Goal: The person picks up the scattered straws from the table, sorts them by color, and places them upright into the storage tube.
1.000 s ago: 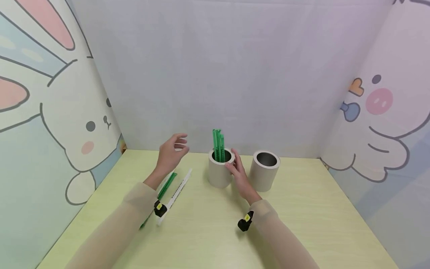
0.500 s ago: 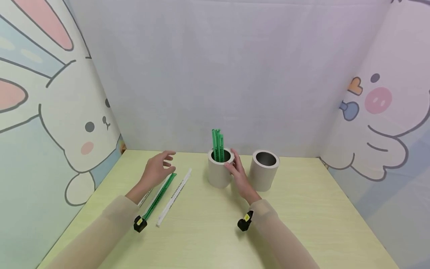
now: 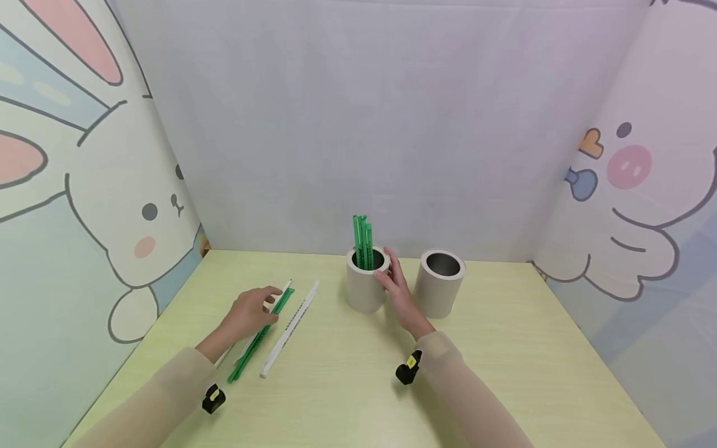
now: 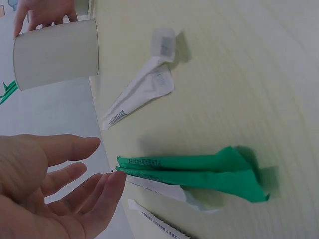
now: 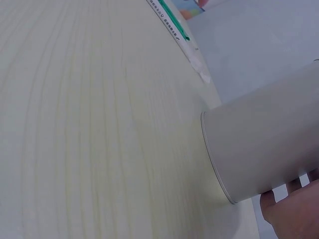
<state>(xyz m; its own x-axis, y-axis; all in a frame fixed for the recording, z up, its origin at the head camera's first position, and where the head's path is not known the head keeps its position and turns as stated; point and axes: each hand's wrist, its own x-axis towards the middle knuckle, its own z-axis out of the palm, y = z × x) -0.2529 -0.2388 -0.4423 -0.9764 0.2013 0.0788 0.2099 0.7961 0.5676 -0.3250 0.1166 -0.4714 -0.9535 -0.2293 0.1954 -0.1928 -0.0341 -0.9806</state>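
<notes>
Over the left part of the table, my left hand (image 3: 246, 314) hovers with loosely bent fingers at the green paper-wrapped straws (image 3: 249, 354). In the left wrist view its thumb and fingers are apart, with nothing between them. White paper-wrapped straws lie beside the green pair, partly under the hand in the head view. To their right rests another white wrapped straw (image 3: 288, 330). My right hand (image 3: 400, 295) grips the right side of a light grey cylindrical cup (image 3: 363, 294), thumb in front. Several green wrapped straws (image 3: 363, 239) stand upright in that cup.
A second grey cup (image 3: 439, 291), its dark inside visible, stands just right of my right hand. Pale wood table (image 3: 504, 373) spreads toward me. A plain curtain (image 3: 358, 124) closes off the back, and cartoon-printed panels line both sides.
My left hand has moved left and down toward me, from near the cup to over the straws on the table. The right hand keeps its hold on the cup.
</notes>
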